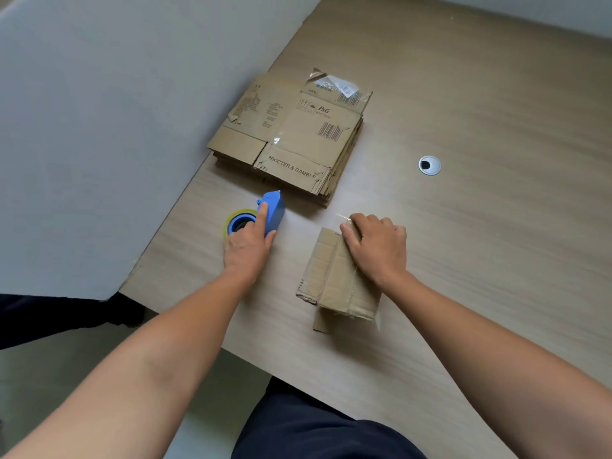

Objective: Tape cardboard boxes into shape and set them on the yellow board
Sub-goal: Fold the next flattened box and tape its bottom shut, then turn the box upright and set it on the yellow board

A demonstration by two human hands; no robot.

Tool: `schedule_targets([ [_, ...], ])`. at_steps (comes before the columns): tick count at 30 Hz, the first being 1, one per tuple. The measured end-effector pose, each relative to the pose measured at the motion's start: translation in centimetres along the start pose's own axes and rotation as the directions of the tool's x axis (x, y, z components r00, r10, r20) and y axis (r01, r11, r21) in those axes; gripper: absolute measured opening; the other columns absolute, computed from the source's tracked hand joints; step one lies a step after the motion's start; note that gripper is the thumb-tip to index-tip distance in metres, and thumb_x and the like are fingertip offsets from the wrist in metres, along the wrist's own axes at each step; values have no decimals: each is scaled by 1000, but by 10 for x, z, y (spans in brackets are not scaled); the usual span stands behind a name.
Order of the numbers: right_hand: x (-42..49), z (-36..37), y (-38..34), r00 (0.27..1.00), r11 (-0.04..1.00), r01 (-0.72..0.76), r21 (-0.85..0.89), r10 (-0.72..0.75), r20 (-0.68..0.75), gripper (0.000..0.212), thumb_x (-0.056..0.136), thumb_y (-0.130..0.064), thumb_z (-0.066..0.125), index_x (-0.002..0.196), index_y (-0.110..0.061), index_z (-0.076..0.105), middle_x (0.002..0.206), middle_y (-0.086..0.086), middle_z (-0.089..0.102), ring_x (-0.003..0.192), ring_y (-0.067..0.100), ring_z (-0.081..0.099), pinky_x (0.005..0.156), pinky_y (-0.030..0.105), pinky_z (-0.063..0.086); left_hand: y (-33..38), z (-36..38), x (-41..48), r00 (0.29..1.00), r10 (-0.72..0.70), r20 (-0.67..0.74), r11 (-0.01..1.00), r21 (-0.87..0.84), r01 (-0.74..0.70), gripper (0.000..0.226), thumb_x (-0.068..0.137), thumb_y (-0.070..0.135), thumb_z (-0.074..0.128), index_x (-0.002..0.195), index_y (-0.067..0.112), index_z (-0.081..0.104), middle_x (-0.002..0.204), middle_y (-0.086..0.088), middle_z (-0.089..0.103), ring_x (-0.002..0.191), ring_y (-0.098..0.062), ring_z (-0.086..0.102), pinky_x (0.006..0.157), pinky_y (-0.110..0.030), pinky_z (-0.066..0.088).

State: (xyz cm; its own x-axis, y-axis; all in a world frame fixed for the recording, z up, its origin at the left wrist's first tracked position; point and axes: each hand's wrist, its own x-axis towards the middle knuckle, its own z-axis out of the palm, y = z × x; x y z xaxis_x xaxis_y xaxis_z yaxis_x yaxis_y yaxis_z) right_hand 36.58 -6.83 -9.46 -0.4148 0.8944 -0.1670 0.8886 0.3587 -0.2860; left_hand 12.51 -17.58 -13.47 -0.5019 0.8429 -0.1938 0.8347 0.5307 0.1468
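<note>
Nearest me on the pale wooden table (480,246), the small brown taped cardboard box (341,279) is, I judge, light and crushable, best held by its stiff edges, where my right hand (377,248) curls over the far end while my left hand (246,251) grips the blue plastic tape dispenser (274,210).

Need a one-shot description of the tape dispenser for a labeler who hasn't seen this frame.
On the wooden table, find the stack of flattened cardboard boxes near the left edge; the tape dispenser lies just in front of it, under the left hand. It is the only blue thing, with a yellow-rimmed tape roll, while the small taped box to its right is brown.
</note>
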Motion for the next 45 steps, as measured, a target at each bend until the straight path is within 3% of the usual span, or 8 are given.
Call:
schedule_targets([
  [4,-6,1,0,1000,1000,5,-28,-5,3,43,103,-56,31,123,-32,60,113,-1,67,107,28,56,89,43,34,7,0,-8,995,-74,59,990,-119,81,66,104,43,48,160,32,13,111,-10,50,93,-29,54,78,-45,52],
  [8,-6,3,2,999,997,53,49,-54,-1,39,103,-47,32,126,-31,60,120,-2,65,113,26,55,95,42,33,28,-14,-13,972,-116,-205,975,-209,72,59,96,38,62,150,22,43,125,-13,44,108,-32,46,96,-45,46],
  [14,-9,1,22,993,888,93,450,-48,-111,55,86,-29,48,137,-12,60,124,6,61,120,26,48,107,35,37,105,-33,-15,945,265,-190,733,-597,-325,42,105,25,50,146,14,51,145,-4,46,136,-16,41,116,-30,32],
  [18,-13,-3,33,989,850,85,519,-10,-145,54,85,-24,53,138,-10,58,128,6,57,120,23,48,104,20,32,123,-18,-14,915,403,-22,716,-615,-330,49,108,26,47,155,17,40,162,1,35,151,-12,26,124,-30,21],
  [25,-38,10,59,995,812,-15,584,69,-70,50,96,-29,60,140,-9,53,134,4,54,127,19,50,111,39,41,132,-15,-21,922,365,132,732,-652,-197,47,110,27,40,157,18,38,161,2,39,149,-11,32,119,-19,20],
  [33,-44,19,54,998,787,-56,614,66,6,59,98,-42,52,148,-13,46,142,3,53,131,17,50,111,32,39,135,-5,-27,948,213,237,682,-731,30,44,111,31,33,153,21,42,154,2,48,140,-13,44,111,-21,30],
  [40,-27,12,45,965,627,-220,747,252,72,18,104,-31,53,100,-20,66,91,-7,68,85,10,60,74,28,44,139,3,-32,962,155,224,696,-716,55,45,112,31,31,154,18,40,152,0,50,139,-15,45,104,-18,30],
  [45,-26,20,51,929,462,-300,835,340,145,30,103,-39,54,92,-15,70,105,-1,58,99,6,58,90,26,42,139,6,-34,967,152,204,699,-714,41,46,111,33,31,153,19,41,152,1,50,139,-15,46,106,-18,30],
])
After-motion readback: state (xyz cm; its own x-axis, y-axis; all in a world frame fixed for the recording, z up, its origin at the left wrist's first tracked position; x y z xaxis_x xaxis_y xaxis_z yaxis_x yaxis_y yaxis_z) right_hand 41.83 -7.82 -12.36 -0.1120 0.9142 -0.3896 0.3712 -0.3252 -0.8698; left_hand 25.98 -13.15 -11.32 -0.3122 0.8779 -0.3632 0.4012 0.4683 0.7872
